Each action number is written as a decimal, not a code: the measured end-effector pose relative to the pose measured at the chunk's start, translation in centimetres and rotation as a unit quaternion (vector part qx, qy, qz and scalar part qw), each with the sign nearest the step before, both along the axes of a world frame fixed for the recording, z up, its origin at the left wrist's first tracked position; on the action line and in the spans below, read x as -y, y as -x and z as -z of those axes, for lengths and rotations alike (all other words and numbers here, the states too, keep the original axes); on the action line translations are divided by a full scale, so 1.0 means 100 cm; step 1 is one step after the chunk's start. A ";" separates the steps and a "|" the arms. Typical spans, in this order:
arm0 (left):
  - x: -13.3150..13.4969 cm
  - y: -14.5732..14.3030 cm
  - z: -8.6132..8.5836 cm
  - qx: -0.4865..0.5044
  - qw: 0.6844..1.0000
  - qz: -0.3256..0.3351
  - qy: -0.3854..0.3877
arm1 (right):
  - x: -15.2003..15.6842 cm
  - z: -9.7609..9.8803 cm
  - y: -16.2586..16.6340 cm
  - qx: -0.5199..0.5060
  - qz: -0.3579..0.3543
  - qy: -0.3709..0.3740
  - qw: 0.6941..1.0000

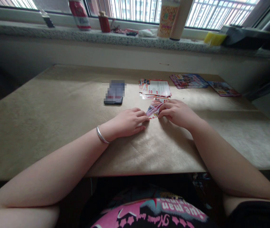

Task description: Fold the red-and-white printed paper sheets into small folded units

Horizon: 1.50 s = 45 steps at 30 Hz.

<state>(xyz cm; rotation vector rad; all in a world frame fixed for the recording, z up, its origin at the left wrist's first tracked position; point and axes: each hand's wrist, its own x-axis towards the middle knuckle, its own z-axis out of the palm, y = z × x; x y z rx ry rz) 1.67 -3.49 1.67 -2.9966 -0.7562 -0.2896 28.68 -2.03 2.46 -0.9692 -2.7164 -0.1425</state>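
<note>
Folded paper point(153, 109), printed in purple, orange and white, lies on the desk point(61, 126) just right of the middle of the frame, between the person's two hands. Nearest, at the bottom edge, is a dark shirt point(149, 212) with pink panels and white lettering. Bare forearms rise from the lower left and lower right corners, and a silver bracelet point(101, 136) circles the left wrist. The left hand point(131, 122), palm down, has its fingertips at the paper's left corner with the thumb spread a little lower; I cannot tell whether it grips or only presses. The right hand point(181, 114) is narrow, thumb and bent fingers closed on the paper's right edge.

Just beyond the paper is a loose stack of printed cards point(158, 87). A phone point(114, 93), its screen pixelated, lies well to their left. Towards the right, farther back, are a fanned pile of colourful cards point(189, 81) and a smaller pile point(223, 88) just beside it.

Across the top of the frame runs a speckled sill point(35, 33). From left to right it carries a red and white can point(79, 15), a red container point(103, 22), a patterned cup point(166, 19), a tan cylinder point(179, 19) and something yellow point(214, 38). Behind the window glass stand railings point(135, 9).
</note>
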 end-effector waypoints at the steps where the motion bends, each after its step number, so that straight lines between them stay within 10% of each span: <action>1: 0.000 0.000 0.000 0.000 1.000 0.000 0.001 | 0.000 -0.001 -0.001 0.002 0.007 -0.001 1.000; 45: -0.003 0.000 0.006 -0.022 1.000 0.003 -0.007 | -0.006 -0.015 -0.033 0.104 0.189 0.055 0.975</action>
